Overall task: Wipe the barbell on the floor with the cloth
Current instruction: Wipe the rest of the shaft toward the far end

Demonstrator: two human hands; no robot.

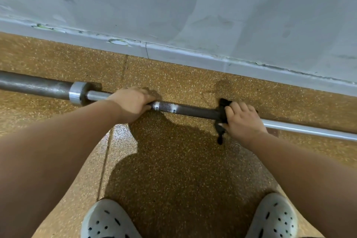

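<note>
A long steel barbell (pixel 193 109) lies on the speckled brown floor, running from the left edge to the right edge. Its thick sleeve and shiny collar (pixel 77 92) are at the left. My left hand (pixel 133 102) grips the shaft just right of the collar. My right hand (pixel 243 120) presses a small black cloth (pixel 222 114) around the shaft farther right. Part of the cloth hangs down below the bar. The dark knurled stretch of the shaft shows between my hands.
A grey wall with a skirting board (pixel 193 52) runs just behind the barbell. My two feet in grey perforated clogs (pixel 108 220) (pixel 274 216) stand at the bottom, with open floor (pixel 173 160) between them and the bar.
</note>
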